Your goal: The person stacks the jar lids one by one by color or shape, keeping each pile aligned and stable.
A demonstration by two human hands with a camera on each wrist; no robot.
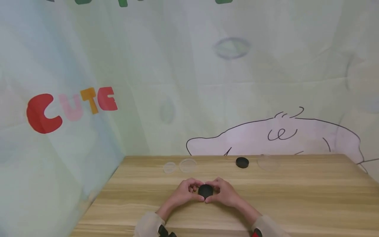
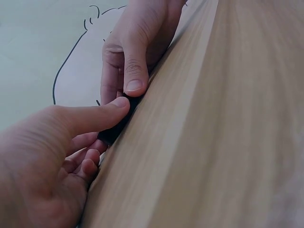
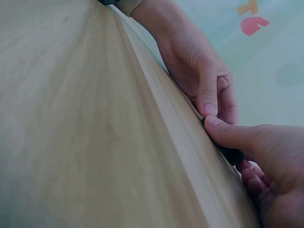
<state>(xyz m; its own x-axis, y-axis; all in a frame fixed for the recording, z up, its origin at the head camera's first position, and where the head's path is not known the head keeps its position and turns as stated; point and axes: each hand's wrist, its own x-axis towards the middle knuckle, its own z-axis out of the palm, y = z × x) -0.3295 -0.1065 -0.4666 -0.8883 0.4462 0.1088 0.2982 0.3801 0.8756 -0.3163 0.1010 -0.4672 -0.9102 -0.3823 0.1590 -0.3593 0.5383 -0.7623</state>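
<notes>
Near the front middle of the table, both hands hold a small round black lid-like piece (image 1: 205, 191) between them. From its left side my left hand (image 1: 186, 193) pinches it, thumb at the near edge and fingers at the far edge. My right hand (image 1: 224, 193) does the same from the right, and the two thumbs meet at the near rim. In the left wrist view, the black piece (image 2: 115, 128) appears edge-on, close over the tabletop. The right wrist view shows its dark side (image 3: 230, 154) under the right thumb, with part hidden by the fingers.
Toward the back of the wooden table (image 1: 142, 191) lie a second round black piece (image 1: 242, 162) and two clear discs, one smaller (image 1: 169, 167) and one larger (image 1: 188, 165). A faint clear disc (image 1: 267, 162) is right of the black piece. A printed curtain (image 1: 165, 65) hangs behind.
</notes>
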